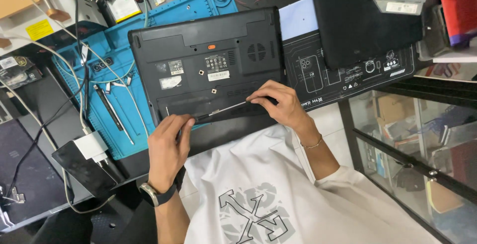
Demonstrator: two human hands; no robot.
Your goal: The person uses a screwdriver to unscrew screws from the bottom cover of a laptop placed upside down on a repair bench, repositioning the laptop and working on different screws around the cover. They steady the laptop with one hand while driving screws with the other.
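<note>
We see a black laptop (208, 65) lying upside down, partly on a blue repair mat (119, 125) and partly on the dark tabletop (44, 100), its underside up so the base panel can be reached; its near edge sits just in front of the person's white shirt (258, 194). The left hand (168, 147), a watch on its wrist, is curled around the dark handle of a slim screwdriver (226, 109) and grasps it, thumb and forefinger pinching near the shaft; the right hand (278, 104) pinches the far end of the shaft between fingertips, seemingly to steady the tip against the laptop's lower panel, though the tip itself is hidden under the fingers, so we cannot tell exactly what it meets. Spare tools (113, 115) lie on the mat to the left, within easy reach; a white charger (92, 147) rests on a dark slab by the mat's near corner; a second closed laptop (357, 20) sits on a black printed mat (343, 75) beyond the right hand.
</note>
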